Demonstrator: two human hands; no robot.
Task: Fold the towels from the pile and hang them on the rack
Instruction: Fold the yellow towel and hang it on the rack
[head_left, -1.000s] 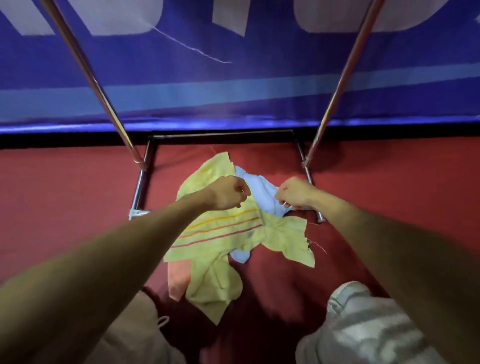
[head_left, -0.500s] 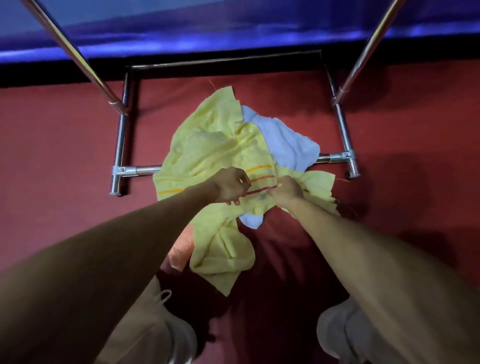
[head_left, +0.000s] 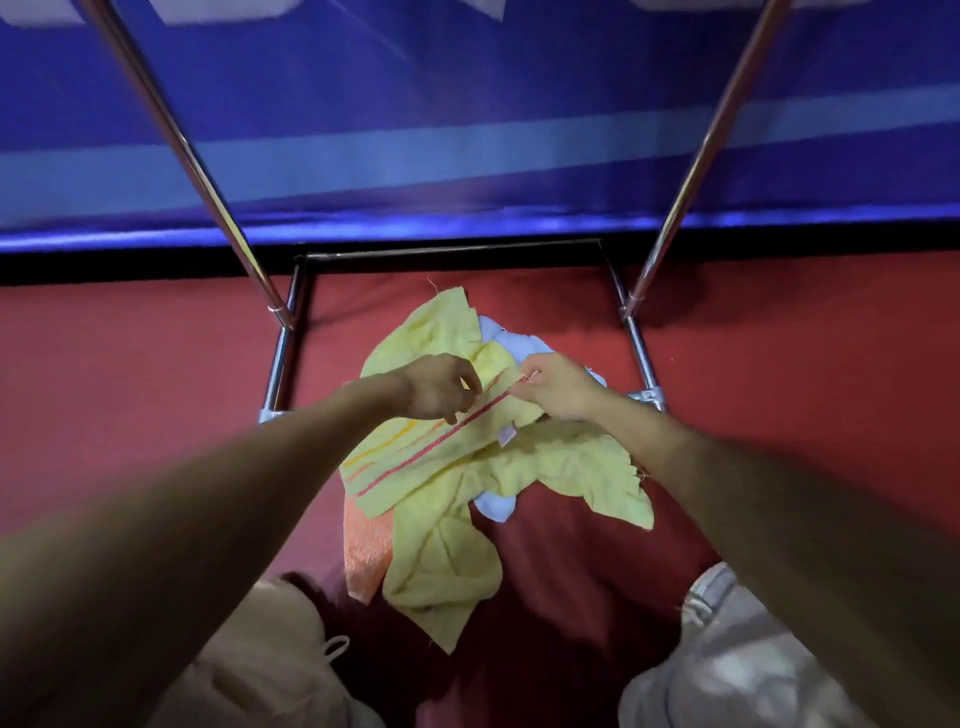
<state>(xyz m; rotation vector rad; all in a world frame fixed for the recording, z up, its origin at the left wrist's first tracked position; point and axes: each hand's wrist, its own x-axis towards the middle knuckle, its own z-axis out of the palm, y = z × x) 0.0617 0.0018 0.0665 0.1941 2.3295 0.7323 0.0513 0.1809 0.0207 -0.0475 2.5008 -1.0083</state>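
- Towel pile (head_left: 441, 571) on floor (head_left: 156, 395), betw. rack (head_left: 280, 358) legs.
- R hand (head_left: 560, 388) pinches striped towel (head_left: 415, 457) edge.
- L hand (head_left: 440, 387) curled over same towel; grip can't tell.

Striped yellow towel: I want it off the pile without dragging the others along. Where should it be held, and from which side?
Take the striped yellow towel by its far edge, from above. It lies topmost and fairly flat, that edge exposed over the pale blue towel; the right hand pinches it where the red stripe ends.
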